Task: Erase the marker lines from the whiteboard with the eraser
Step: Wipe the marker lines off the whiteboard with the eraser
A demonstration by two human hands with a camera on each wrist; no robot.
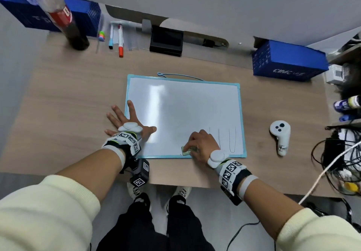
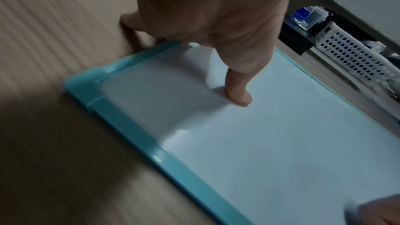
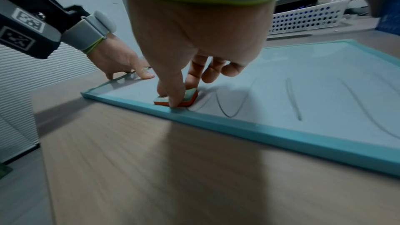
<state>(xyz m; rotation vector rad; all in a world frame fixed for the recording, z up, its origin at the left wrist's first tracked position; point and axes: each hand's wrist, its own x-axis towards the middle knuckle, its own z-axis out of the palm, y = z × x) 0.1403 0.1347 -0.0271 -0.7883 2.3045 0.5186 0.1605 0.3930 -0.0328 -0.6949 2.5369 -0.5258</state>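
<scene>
The bench (image 1: 68, 94) carries your whiteboard (image 1: 183, 104), lying flat, teal frame, hanging cord at its far edge. Everything below is placed off the whiteboard.

Your left hand (image 1: 125, 119) lies flat with fingers spread, straddling the whiteboard's left edge near the near-left corner: thumb (image 2: 238, 91) pressed on the white surface, the other fingers out on the bench. It clamps nothing.

Your right hand (image 1: 201, 143) is at the near edge, right of the middle, fingers curled down and pinching the eraser (image 3: 176, 98), which sits flat on the surface right against the near frame. The eraser is small, with a green top and an orange underside.

Marker lines (image 1: 232, 141) remain just right of the eraser, in the near-right corner: thin looping strokes.

Off the right edge, well apart: a white controller (image 1: 280, 135). Beyond the far edge, to the left: markers (image 1: 120, 39) and a cola bottle (image 1: 66, 22). Blue boxes (image 1: 287, 61) sit at both far corners of the bench.
</scene>
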